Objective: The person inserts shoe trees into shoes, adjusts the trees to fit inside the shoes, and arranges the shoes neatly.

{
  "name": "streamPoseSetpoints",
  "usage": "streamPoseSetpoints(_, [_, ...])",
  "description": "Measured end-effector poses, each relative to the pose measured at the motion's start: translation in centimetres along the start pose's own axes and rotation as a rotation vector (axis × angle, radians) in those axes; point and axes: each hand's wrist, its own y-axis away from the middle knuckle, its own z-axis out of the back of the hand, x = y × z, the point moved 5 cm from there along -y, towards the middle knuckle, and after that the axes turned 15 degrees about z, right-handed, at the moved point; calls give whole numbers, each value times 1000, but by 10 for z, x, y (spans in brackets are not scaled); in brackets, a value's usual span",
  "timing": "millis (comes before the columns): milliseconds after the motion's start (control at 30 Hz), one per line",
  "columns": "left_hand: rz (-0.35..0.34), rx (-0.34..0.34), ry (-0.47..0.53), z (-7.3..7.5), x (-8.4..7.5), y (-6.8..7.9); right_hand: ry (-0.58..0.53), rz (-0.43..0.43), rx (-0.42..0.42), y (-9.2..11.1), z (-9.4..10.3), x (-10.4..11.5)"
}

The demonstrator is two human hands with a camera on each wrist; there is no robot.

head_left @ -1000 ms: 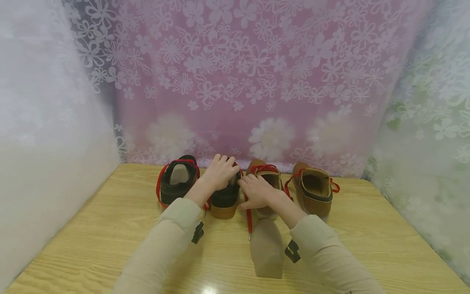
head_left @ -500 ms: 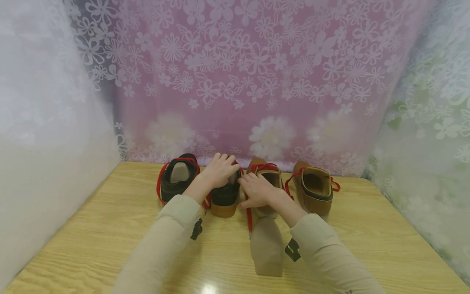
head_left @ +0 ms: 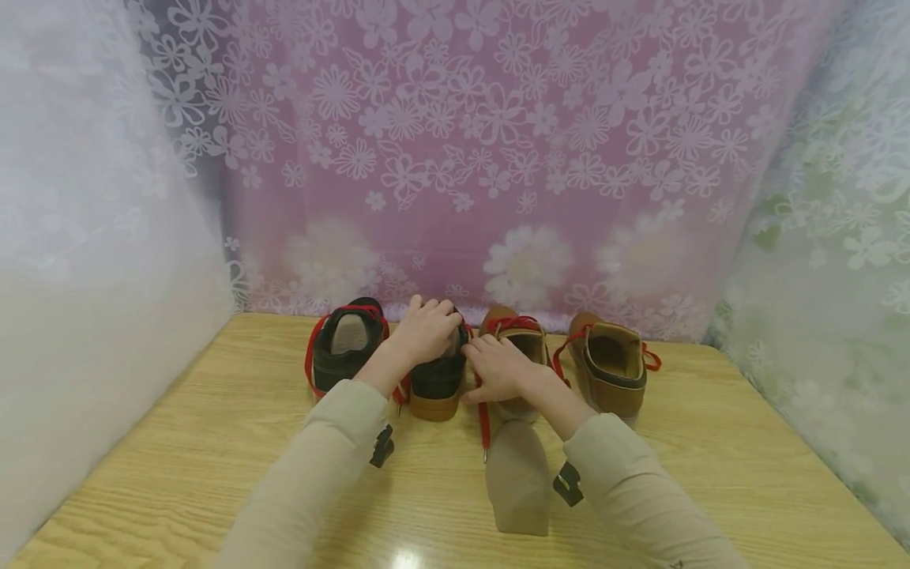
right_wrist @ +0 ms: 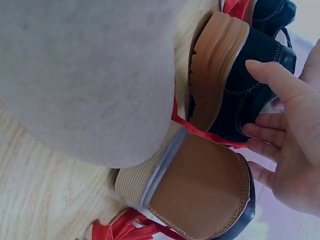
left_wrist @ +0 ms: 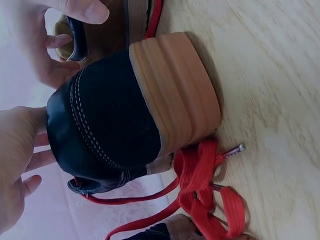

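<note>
The left hand (head_left: 429, 330) has its fingers at the opening of the black shoe (head_left: 435, 383), second from left on the counter (head_left: 178, 474); whether its grip pinches anything is hidden. The right hand's (head_left: 495, 369) grip is loosely spread beside that shoe. The leftmost shoe (head_left: 334, 371) holds a grey insole (head_left: 349, 333).

I'm watching the wood-grain table (head_left: 199, 474) on my remote feed | here's the insole (head_left: 519, 484) | heeled brown shoe (right_wrist: 200, 185) just beyond it | far brown shoe (head_left: 614, 391) beyond-right of insole | inner black shoe (left_wrist: 107, 112), outer black shoe (head_left: 337, 370) beyond-left | red lace (head_left: 485, 431) trailing left beside insole
</note>
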Motion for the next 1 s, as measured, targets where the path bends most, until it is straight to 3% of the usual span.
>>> streamPoseSetpoints(200, [-22, 13, -22, -5, -5, -2, -2, 4, 2, -1, 0, 0])
streamPoseSetpoints(733, [-38, 122, 19, -7, -4, -4, 7, 10, 1, -1, -1, -2])
streamPoseSetpoints(1000, [-62, 132, 42, -8, -4, -3, 1, 6, 4, -1, -2, -2])
